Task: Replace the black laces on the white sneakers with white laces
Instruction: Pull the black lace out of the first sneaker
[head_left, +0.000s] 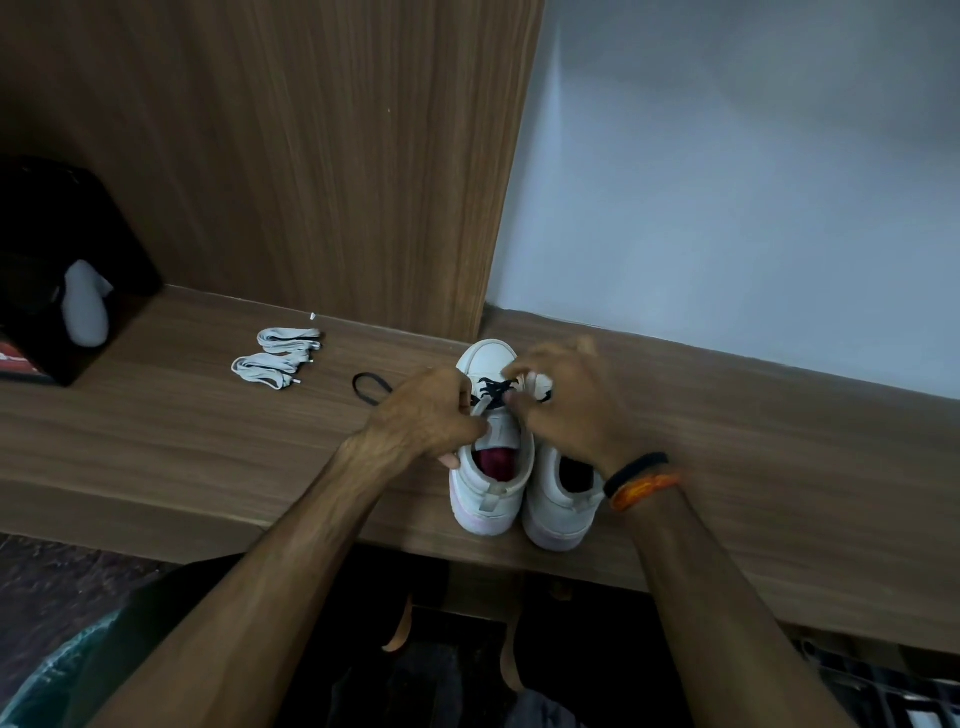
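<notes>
Sneakers: your two white sneakers (491, 467) stand side by side on the wooden shelf (208, 441), toes toward the wall.
Left hand: your left hand (426, 415) grips the left sneaker's side, thumb by the tongue.
Right hand: your right hand (566, 400) pinches the black lace (491, 389) at the eyelets.
Loose lace: a black lace loop (370, 388) lies just left of your left hand.
White laces: two folded white laces (278, 356) lie well apart to the left.
</notes>
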